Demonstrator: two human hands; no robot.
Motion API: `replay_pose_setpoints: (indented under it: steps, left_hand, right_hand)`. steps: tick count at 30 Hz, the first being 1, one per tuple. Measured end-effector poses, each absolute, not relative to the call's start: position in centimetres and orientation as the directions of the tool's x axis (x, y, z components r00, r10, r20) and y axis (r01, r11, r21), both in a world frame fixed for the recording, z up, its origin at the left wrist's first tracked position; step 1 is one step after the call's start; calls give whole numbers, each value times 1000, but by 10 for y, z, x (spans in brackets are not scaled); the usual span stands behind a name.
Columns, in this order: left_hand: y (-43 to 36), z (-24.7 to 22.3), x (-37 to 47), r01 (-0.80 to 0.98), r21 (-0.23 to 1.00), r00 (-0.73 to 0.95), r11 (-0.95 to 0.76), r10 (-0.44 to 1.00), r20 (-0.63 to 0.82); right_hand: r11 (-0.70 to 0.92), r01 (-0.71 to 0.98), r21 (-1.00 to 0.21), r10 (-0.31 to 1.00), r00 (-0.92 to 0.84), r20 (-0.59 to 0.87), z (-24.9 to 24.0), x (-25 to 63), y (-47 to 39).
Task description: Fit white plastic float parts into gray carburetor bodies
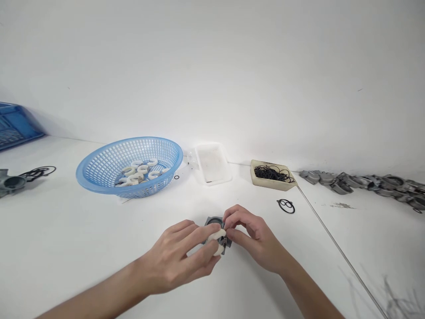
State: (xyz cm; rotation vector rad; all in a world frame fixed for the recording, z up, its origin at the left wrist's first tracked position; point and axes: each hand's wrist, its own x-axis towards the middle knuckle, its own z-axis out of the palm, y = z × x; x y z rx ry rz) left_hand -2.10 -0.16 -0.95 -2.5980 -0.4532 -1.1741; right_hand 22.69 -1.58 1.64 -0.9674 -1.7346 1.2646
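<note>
Both my hands meet low in the middle of the white table over a small grey metal housing (214, 221). My left hand (179, 259) pinches a white curved plastic piece (216, 236) against the housing. My right hand (252, 235) grips the housing's right side with its fingertips. Much of the housing is hidden under my fingers. A blue mesh basket (99, 170) holding several similar white curved pieces (139, 170) stands at the back left.
A beige tray (257, 179) of black rubber rings and an empty clear tray (212, 163) stand by the wall. Loose black rings (286, 205) lie near the right hand. Grey metal housings (365, 182) line the far right; another (11, 182) with rings lies far left, near a blue crate (15, 126).
</note>
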Motion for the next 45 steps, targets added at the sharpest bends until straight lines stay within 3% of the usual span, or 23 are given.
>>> replay_pose_setpoints:
  steps: [17,23,30,45]
  left_hand:
    - [-6,-1,-25,413,-50,675,-909,269,687]
    - [4,-6,-24,458,127,644,-880,427,634]
    - [17,-10,-21,429,256,650,-866,493,579]
    - [16,-8,-24,425,227,699,-876,477,534]
  right_hand:
    - [120,63,-991,937,-338,92,16,226,-10]
    - [33,101,-994,978,-206,12,14,225,-5]
    - [7,132,-991,983,-185,-18,2,223,1]
    - [-168,107,-980,973,-143,-183,5,222,-1]
